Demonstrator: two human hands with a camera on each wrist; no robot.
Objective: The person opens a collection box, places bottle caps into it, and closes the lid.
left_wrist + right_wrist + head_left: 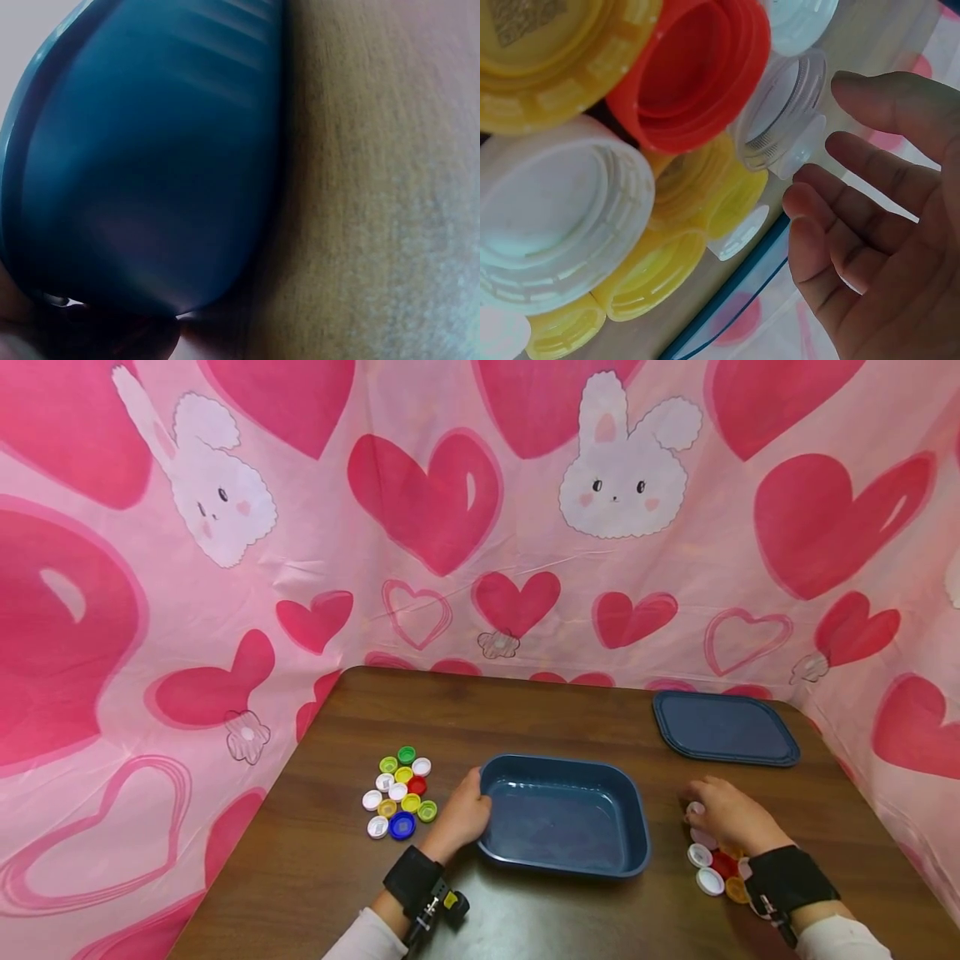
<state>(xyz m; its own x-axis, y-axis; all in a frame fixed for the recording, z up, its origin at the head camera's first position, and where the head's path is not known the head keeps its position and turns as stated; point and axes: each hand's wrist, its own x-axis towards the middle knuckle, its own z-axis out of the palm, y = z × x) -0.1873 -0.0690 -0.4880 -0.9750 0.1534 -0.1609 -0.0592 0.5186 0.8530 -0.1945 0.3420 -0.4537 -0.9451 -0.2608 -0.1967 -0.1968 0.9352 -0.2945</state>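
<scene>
A dark blue tray (562, 768) sits at the middle of the brown table (525, 710), with nothing in it. My left hand (467, 810) grips the tray's left wall, thumb by the rim. The left wrist view is filled by that blue wall (142, 165) standing on the wood. My right hand (723, 814) rests over a pile of bottle caps (712, 860) to the right of the tray. Seen from the right wrist, its fingers (832, 150) are loosely bent beside a clear cap (784, 112), with red (694, 71), yellow (551, 56) and white (555, 217) caps close by.
A second cluster of coloured caps (399, 789) lies left of the tray, just beyond my left hand. A matching blue lid (723, 727) lies flat at the back right. A pink heart-and-bunny cloth (480, 527) hangs around the table on three sides.
</scene>
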